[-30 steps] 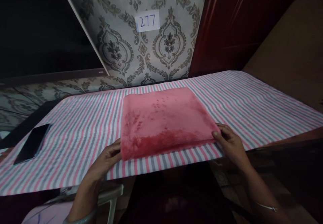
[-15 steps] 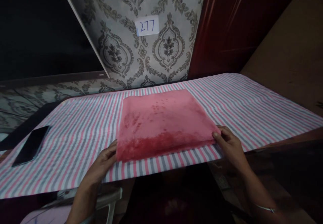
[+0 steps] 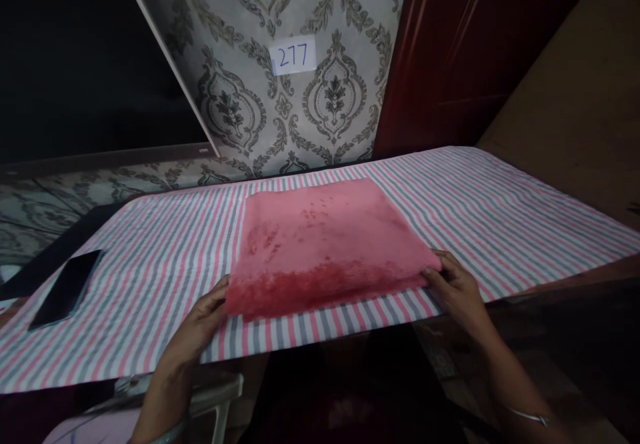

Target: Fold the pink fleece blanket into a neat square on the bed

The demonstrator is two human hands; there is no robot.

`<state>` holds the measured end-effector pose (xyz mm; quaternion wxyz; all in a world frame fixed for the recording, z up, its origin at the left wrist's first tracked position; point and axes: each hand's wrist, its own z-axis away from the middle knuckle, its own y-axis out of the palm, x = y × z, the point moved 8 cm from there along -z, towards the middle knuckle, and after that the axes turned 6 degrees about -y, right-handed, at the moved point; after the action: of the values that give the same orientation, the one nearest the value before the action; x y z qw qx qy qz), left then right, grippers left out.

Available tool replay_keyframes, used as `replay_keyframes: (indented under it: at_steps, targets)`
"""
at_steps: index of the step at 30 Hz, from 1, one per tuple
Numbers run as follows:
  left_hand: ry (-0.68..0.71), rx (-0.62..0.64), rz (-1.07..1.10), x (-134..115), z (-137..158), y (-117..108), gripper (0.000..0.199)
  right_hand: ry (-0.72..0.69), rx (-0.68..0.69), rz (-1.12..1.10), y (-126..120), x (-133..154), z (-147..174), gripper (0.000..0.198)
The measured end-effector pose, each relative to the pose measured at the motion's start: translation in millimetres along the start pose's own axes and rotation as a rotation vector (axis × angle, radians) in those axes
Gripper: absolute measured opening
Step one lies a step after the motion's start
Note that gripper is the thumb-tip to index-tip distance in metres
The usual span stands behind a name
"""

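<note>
A folded pink towel (image 3: 320, 237) with a plush nap lies flat on a striped cloth (image 3: 165, 251). Darker red brush marks run along its near edge. My left hand (image 3: 203, 317) pinches the near left corner, its fingertips partly hidden by the fabric. At the near right corner my right hand (image 3: 457, 291) is closed on the towel, with the thumb below the top layer and fingers at the side.
A black phone (image 3: 67, 291) rests on the striped cloth at the left. Behind stand a dark screen (image 3: 95, 64) and a patterned wall with a paper label (image 3: 293, 55) reading 277. A white chair (image 3: 220, 397) is below the table's front edge.
The towel's near corners are drawn slightly outward, the left one to the left and the right one to the right, with both hands still on them.
</note>
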<state>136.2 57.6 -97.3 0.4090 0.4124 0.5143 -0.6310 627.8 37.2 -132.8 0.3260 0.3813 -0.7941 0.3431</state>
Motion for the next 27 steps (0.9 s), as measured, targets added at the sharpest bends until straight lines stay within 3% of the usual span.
replay_keyframes:
  at_steps: [6, 13, 21, 27]
  targets:
    - [-0.062, 0.001, -0.123, 15.2, 5.3, -9.4, 0.055, 0.024, 0.01, -0.01, -0.6, -0.5, 0.2, 0.033]
    - [-0.099, -0.051, -0.054, 31.8, 8.9, -20.3, 0.06, 0.068, 0.049, -0.059, -0.5, 4.1, 1.9, 0.034]
    - [-0.062, -0.016, -0.05, 17.7, 5.2, -9.2, 0.056, 0.101, -0.03, -0.046, -0.8, -4.3, 1.8, 0.044]
    - [0.008, 0.034, -0.055, -7.6, 1.9, -1.0, 0.048, 0.119, 0.021, -0.073, -0.6, 0.6, -1.0, 0.039]
